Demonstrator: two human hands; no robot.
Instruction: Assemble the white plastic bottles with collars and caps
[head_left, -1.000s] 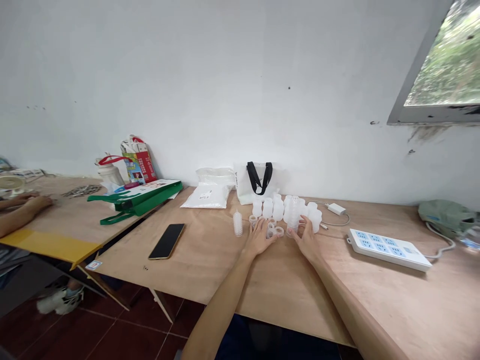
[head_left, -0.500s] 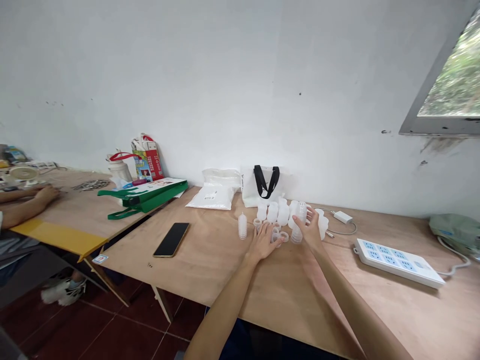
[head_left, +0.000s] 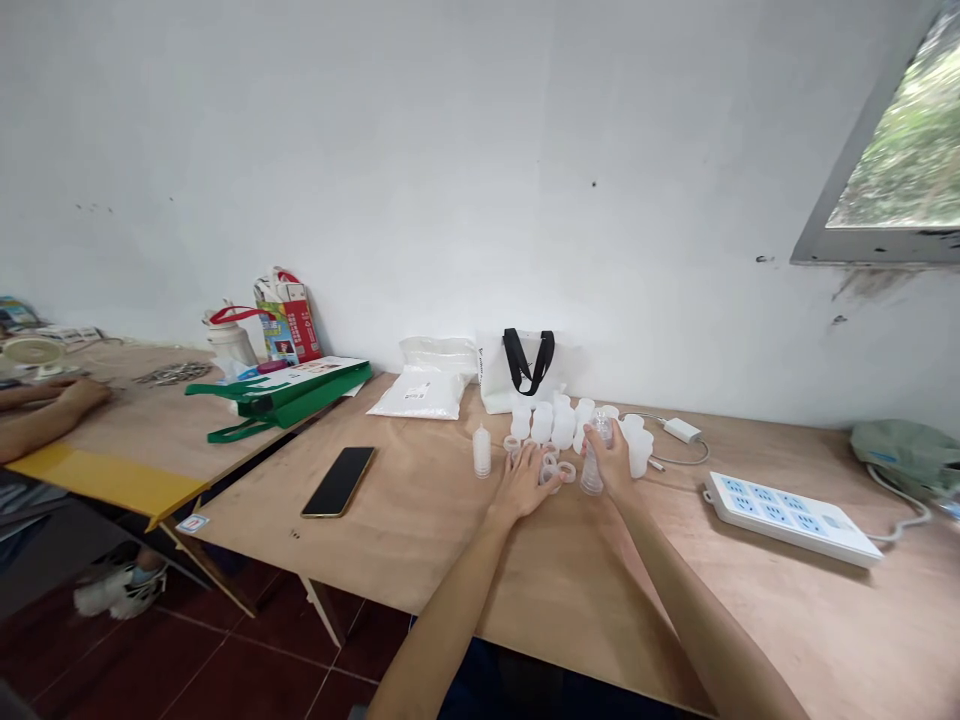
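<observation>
My right hand [head_left: 613, 456] is wrapped round an upright, clear, ribbed plastic column [head_left: 591, 474], which looks like stacked pieces; its upper part rises above the thumb. My left hand [head_left: 523, 482] lies low on the table with fingers apart, over several small translucent rings [head_left: 566, 471]; what lies under the fingers is hidden. Left of that hand stands a small translucent bottle-shaped piece [head_left: 481, 453] with a narrow tip and ribbed base. Behind both hands sit several frosted white cup-like pieces [head_left: 562, 428] in a cluster, and more frosted pieces [head_left: 639, 447] are just right of my right hand.
A black phone [head_left: 339, 482] lies at the left, a white power strip [head_left: 791, 520] at the right. White packages [head_left: 420, 393], a white bag with black handles [head_left: 491, 385] and a charger [head_left: 682, 430] are at the back. Another person's arm [head_left: 60, 412] rests on the neighbouring table.
My right hand's fingers have closed further round the clear column, and its top now leans less hidden above the thumb. My left hand stays nearly still. The view has shifted slightly.
</observation>
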